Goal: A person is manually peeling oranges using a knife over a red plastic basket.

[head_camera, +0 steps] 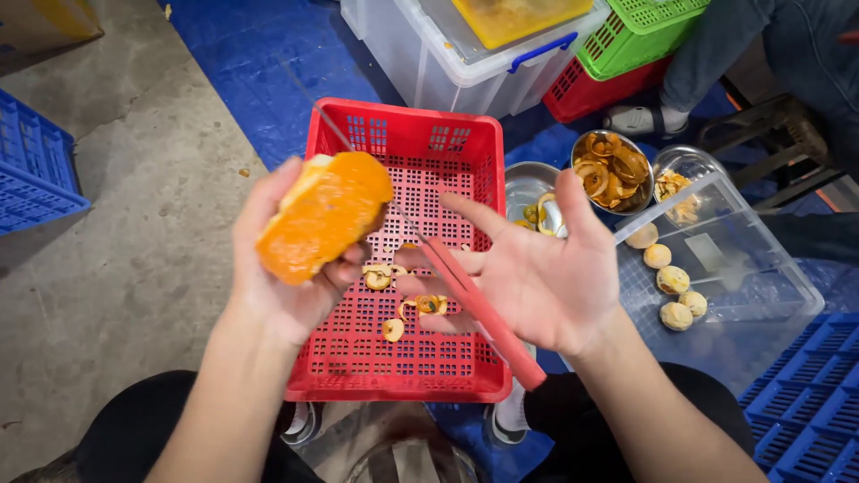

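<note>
My left hand (284, 277) grips an orange fruit piece (324, 215), its rind facing me, held above a red slotted crate (407, 143). My right hand (528, 268) is spread with the palm up, and a thin tool with a long red handle (479, 309) lies across its fingers; the slim metal blade runs up and left behind the fruit. Small peel scraps (407, 309) lie on the crate's floor below both hands.
Right of the crate stand metal bowls (613, 170) holding peel curls, and a clear plastic bin (752, 286) with several peeled round fruits. Blue crates sit at far left (36, 170) and lower right. White, green and red bins are behind. Another person's legs show top right.
</note>
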